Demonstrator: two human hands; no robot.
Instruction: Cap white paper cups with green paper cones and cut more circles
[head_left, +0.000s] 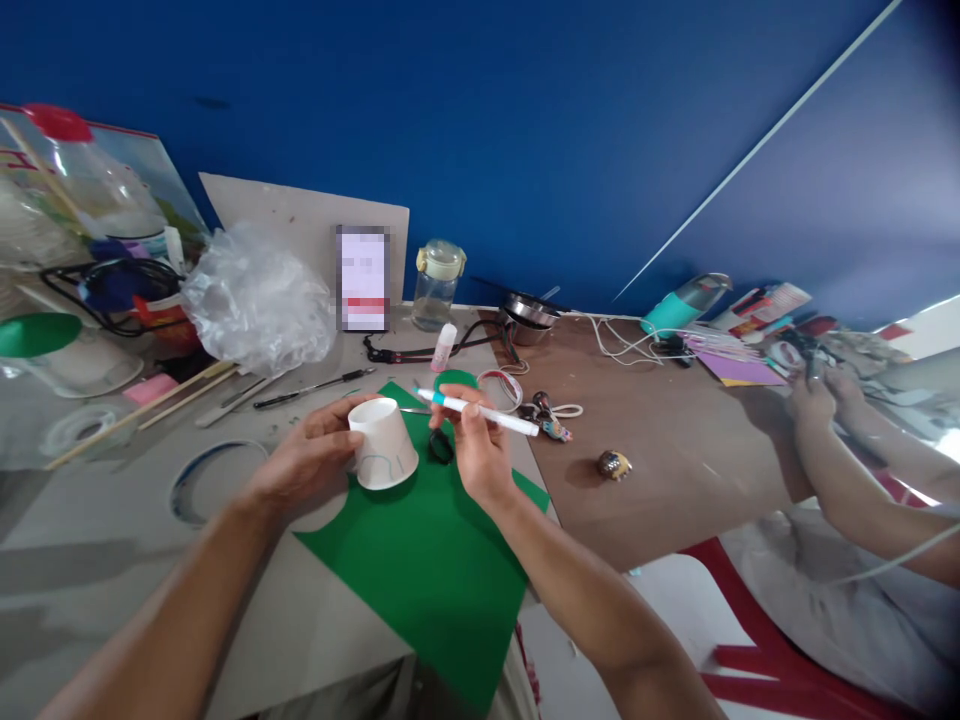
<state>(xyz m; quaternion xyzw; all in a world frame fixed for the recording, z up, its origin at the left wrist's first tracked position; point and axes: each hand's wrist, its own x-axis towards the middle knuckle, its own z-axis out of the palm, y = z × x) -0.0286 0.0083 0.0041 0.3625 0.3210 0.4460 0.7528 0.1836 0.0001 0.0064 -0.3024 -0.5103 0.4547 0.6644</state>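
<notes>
My left hand (322, 447) grips a white paper cup (384, 445) by its side, its wider rim turned downward. Thin blue-grey lines are drawn on the cup's wall. Between the fingers of my right hand (480, 445) is a white marker (499, 417) with a teal band, its tip pointing left toward the cup but apart from it. Below both hands lies a green paper sheet (442, 540) with a curved cut in its left edge. Scissors with a black handle (440, 447) rest on the sheet, partly hidden by the cup and my right hand.
A glue stick (444, 348), a pen (311, 388) and a tape ring (214, 483) lie around the sheet. Behind them stand a phone (363, 280), a lidded jar (439, 285) and a crumpled plastic bag (259, 300). At the right, another person's hands (821, 395) rest over the table.
</notes>
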